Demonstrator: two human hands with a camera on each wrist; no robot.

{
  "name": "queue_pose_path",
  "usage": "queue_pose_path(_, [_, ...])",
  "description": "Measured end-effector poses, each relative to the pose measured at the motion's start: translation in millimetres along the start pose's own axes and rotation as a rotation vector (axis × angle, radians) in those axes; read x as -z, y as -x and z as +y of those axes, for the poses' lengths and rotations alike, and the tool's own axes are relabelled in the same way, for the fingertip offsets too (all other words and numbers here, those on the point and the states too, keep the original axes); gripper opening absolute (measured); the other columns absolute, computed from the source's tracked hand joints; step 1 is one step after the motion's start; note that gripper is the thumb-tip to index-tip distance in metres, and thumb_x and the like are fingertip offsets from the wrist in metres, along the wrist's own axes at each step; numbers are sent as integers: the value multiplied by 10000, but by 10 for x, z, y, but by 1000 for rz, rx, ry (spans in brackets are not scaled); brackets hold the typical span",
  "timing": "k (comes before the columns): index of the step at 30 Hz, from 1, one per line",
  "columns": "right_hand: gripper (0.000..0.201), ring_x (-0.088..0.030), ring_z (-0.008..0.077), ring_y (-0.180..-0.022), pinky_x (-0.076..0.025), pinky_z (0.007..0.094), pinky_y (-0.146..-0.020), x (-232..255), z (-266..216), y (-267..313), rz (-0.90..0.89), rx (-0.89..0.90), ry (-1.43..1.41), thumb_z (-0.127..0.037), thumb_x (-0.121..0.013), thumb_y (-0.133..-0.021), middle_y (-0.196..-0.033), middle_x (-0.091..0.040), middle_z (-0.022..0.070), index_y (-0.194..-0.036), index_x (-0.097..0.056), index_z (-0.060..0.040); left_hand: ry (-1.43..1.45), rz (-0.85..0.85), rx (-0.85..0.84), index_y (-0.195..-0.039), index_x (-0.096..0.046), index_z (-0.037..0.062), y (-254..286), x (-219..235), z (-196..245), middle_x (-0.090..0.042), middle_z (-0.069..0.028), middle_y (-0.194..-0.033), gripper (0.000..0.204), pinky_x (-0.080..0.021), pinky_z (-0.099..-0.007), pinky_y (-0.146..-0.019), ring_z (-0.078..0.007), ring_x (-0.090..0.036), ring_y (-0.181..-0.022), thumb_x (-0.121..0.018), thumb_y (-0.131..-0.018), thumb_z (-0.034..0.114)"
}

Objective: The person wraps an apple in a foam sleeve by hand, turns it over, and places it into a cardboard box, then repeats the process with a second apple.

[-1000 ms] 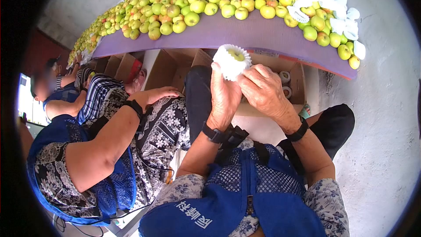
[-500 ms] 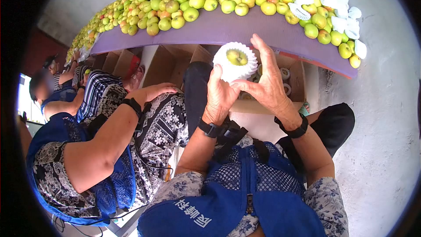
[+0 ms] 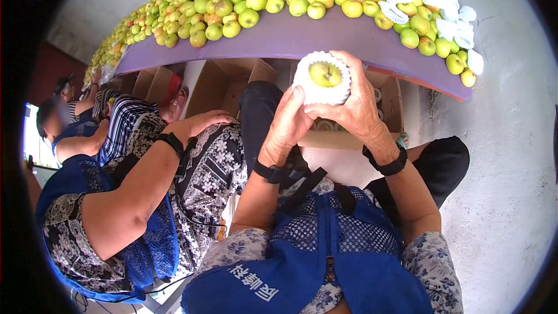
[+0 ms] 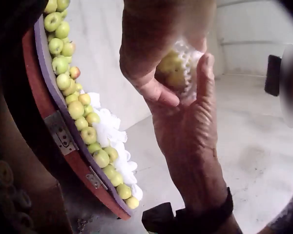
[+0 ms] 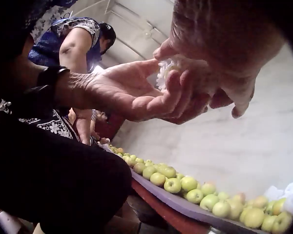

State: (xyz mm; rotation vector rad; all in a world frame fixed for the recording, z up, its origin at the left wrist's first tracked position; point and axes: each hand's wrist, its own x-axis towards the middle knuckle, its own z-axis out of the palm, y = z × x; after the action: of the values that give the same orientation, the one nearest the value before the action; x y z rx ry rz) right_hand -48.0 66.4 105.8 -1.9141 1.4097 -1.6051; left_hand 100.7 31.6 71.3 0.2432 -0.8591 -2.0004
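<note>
Left hand (image 3: 289, 118) and right hand (image 3: 361, 102) curled round one foam sleeve (image 3: 304, 89), yellow-green apple (image 3: 325, 74) inside, cardboard box (image 3: 332, 139) partly under the desk (image 3: 264, 46), sleeved apples (image 3: 326, 124) within.

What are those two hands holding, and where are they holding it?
A yellow-green apple in a white foam sleeve. The left hand and right hand grip the outside of the sleeve, leaving the apple's upward-facing end uncovered.
</note>
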Motion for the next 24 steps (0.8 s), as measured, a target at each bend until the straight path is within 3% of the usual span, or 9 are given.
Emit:
queue_pose_path(1, [938, -529, 296, -1144, -440, 402, -974, 16, -3, 0, -27, -10, -57, -278, -895, -592, -1239, -516, 186, -1330, -380, -12, -7, -81, 6, -1394, -360, -8, 8, 35, 22, -519, -137, -1322, 623, -457, -391, -1005, -255, -538, -1193, -558, -952, 383])
queue_pose_path(2, [934, -490, 338, -1178, -401, 426, -1004, 25, -2, 5, -56, -20, -116, -281, -887, -591, -1269, -477, 211, -1327, -379, -8, -10, -76, 4, -1394, -360, -8, 11, 42, 12, -519, -137, -1322, 623, -457, -391, -1005, -255, -538, -1193, -558, -952, 383])
queue_pose_path(4, [947, -488, 344, -1185, -401, 424, -1008, 22, 27, 4, -69, -24, -107, -287, -884, -594, -1277, -473, 214, -1337, -369, -5, 38, -74, -31, -1383, -376, -11, 11, 47, -12, -530, -142, -1305, 572, -499, -368, -952, -249, -565, -1158, -555, -961, 331])
queue_pose_path(14, [951, -493, 338, -1191, -407, 421, -1010, -70, 125, 111, -15, -106, -191, -307, -867, -634, -1292, -462, 226, -1355, -335, 9, 59, -77, -69, -1373, -388, -12, 19, -7, -107, -522, -138, -1315, 573, -479, -377, -989, -247, -542, -1186, -568, -952, 333])
queue_pose_path(17, [944, -502, 319, -1187, -415, 414, -1008, -39, 142, 114, 3, -63, -189, -289, -871, -629, -1294, -471, 212, -1352, -339, 3, 8, -83, -51, -1388, -363, -17, -9, -10, -69, -514, -135, -1323, 629, -479, -365, -978, -248, -534, -1196, -576, -942, 371])
queue_pose_path(19, [942, -506, 308, -1187, -417, 410, -1007, -3, 156, 113, 2, -22, -169, -274, -875, -623, -1290, -480, 202, -1351, -343, 0, -32, -80, 33, -1407, -328, -27, -7, 53, -20, -493, -142, -1344, 744, -469, -356, -974, -251, -523, -1211, -578, -915, 473])
queue_pose_path(24, [927, -511, 304, -1190, -422, 409, -1003, 54, 174, 113, -11, 24, -160, -230, -880, -615, -1278, -495, 188, -1347, -358, -3, 59, -131, 55, -1431, -304, -12, 3, -58, 29, -444, -145, -1389, 874, -453, -357, -982, -242, -509, -1215, -558, -868, 607])
